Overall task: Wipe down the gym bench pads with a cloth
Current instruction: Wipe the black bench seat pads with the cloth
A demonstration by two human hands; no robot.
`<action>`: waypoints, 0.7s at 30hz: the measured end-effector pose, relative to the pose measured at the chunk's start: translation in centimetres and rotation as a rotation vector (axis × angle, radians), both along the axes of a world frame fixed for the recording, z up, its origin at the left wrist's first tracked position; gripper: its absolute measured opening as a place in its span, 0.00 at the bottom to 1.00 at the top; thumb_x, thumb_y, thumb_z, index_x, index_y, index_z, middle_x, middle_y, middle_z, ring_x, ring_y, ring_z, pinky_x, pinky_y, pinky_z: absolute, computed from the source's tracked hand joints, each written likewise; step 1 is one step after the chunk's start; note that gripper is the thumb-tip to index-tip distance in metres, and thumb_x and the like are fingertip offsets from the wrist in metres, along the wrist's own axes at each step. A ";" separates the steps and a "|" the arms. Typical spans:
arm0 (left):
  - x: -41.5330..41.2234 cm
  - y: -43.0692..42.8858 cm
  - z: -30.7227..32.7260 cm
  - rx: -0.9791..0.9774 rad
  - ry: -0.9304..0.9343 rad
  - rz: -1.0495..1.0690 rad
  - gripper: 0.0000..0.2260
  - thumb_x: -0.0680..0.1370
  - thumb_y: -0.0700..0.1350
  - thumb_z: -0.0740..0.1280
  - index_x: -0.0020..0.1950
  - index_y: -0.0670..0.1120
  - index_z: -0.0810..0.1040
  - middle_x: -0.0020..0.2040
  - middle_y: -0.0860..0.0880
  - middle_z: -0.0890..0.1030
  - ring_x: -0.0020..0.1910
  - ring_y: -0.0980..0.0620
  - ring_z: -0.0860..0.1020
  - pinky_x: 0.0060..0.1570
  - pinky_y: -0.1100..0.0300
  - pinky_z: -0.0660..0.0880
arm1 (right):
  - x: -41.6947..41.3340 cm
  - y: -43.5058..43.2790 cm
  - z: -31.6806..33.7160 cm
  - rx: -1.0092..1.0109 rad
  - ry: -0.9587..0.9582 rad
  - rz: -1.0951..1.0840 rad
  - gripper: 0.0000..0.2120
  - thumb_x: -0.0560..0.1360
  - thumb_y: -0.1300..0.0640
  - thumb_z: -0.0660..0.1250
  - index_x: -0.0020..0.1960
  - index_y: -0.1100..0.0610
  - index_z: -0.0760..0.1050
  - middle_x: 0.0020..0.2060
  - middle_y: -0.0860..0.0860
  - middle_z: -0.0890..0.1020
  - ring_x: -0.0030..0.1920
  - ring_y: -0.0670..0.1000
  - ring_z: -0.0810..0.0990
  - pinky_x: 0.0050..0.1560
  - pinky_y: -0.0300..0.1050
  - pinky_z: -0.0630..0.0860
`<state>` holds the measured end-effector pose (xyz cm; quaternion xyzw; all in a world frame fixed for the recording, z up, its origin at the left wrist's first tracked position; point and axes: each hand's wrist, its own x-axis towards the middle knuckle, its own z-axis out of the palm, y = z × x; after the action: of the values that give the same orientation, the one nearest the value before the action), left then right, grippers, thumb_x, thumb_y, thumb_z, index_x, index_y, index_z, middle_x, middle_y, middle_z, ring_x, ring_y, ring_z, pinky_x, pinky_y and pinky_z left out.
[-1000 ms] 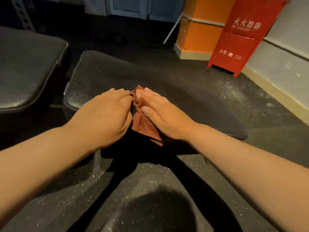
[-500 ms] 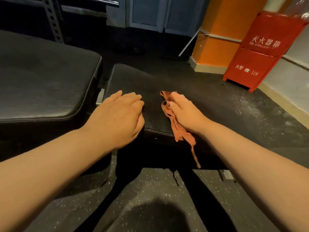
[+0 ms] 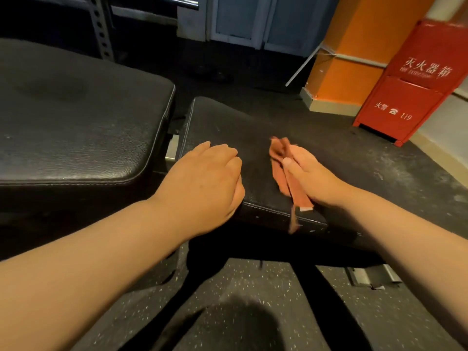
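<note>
A black seat pad [image 3: 228,125] of the gym bench lies in front of me, with the larger black back pad [image 3: 76,117] to its left. My right hand [image 3: 311,178] holds an orange-brown cloth [image 3: 279,154] against the seat pad, thumb over it; a strip of the cloth hangs over the pad's near edge. My left hand [image 3: 207,181] rests on the near left part of the seat pad with fingers curled and nothing in it.
A red fire extinguisher box [image 3: 415,84] stands at the right by an orange pillar [image 3: 354,62]. A perforated metal upright [image 3: 100,26] rises behind the back pad. Speckled dark rubber floor [image 3: 253,287] lies below the bench, with metal bench feet [image 3: 369,277] at the right.
My hands, together on the cloth a second ago, have parted. The right hand has moved right with the cloth; the left hand stays on the pad without it.
</note>
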<state>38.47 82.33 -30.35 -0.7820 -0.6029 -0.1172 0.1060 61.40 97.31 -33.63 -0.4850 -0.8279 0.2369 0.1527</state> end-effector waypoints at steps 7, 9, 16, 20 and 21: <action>-1.7 0.5 0.4 0.035 -0.137 0.034 0.21 0.79 0.51 0.51 0.60 0.47 0.80 0.59 0.50 0.80 0.59 0.50 0.76 0.68 0.57 0.64 | -9.0 -4.0 1.3 0.128 0.159 0.164 0.22 0.84 0.49 0.55 0.78 0.42 0.61 0.77 0.43 0.63 0.80 0.49 0.50 0.77 0.45 0.51; -2.3 0.8 0.3 0.054 -0.150 0.072 0.21 0.79 0.50 0.52 0.61 0.46 0.79 0.61 0.50 0.78 0.63 0.50 0.74 0.71 0.53 0.63 | -8.4 -2.5 1.3 0.114 0.133 0.275 0.22 0.85 0.46 0.53 0.78 0.37 0.57 0.78 0.41 0.61 0.80 0.46 0.51 0.76 0.44 0.49; -2.1 0.9 -1.1 0.069 -0.181 0.113 0.24 0.77 0.49 0.53 0.67 0.40 0.76 0.67 0.43 0.76 0.71 0.42 0.70 0.76 0.48 0.57 | -12.8 4.0 2.4 0.054 -0.002 -0.068 0.19 0.84 0.49 0.52 0.69 0.56 0.70 0.65 0.55 0.75 0.64 0.57 0.73 0.69 0.58 0.68; -2.0 0.9 -1.0 0.080 -0.431 0.079 0.12 0.75 0.45 0.60 0.55 0.43 0.76 0.60 0.46 0.73 0.61 0.45 0.72 0.68 0.46 0.68 | -13.6 -2.2 3.8 0.084 0.169 0.212 0.23 0.85 0.54 0.54 0.79 0.46 0.60 0.77 0.40 0.63 0.78 0.41 0.55 0.79 0.42 0.51; -2.0 0.8 -1.0 0.081 -0.501 0.083 0.12 0.74 0.45 0.60 0.55 0.44 0.75 0.60 0.47 0.72 0.60 0.46 0.73 0.66 0.46 0.70 | -12.6 -2.9 3.7 0.075 0.166 0.206 0.22 0.85 0.53 0.55 0.78 0.41 0.60 0.76 0.36 0.60 0.78 0.36 0.50 0.78 0.36 0.48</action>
<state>36.44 83.18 -31.37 -0.6981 -0.6368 -0.3271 -0.0107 48.83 94.44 -29.92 -0.3700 -0.8661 0.2596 0.2137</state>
